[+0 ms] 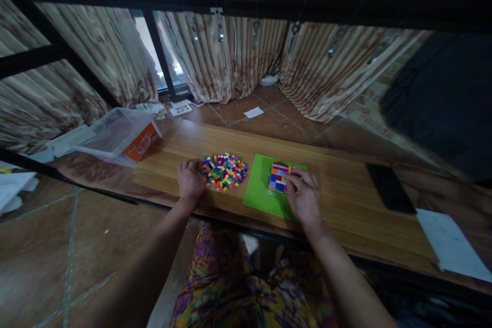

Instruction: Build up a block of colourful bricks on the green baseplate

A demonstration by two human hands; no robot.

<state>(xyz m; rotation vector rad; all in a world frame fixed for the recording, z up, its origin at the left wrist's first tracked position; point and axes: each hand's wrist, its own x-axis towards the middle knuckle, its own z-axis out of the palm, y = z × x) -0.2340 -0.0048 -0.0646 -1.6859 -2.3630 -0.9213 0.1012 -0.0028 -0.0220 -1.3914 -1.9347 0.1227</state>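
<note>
A pile of small multicoloured toy bricks lies on the wooden board. My left hand rests against the pile's left edge, its fingers loosely bent and slightly apart, with nothing visible in them. To the right of the pile is a bright green studded baseplate. On it stands a block of rows of coloured bricks, red, blue, white and purple among them. My right hand is over the right side of this block, thumb and forefinger pinched together at a small toy brick that the fingers mostly hide.
A clear plastic bin with an orange label stands at the board's left end. A black phone-like slab and a white sheet lie to the right. A dark metal bar crosses in front of striped curtains.
</note>
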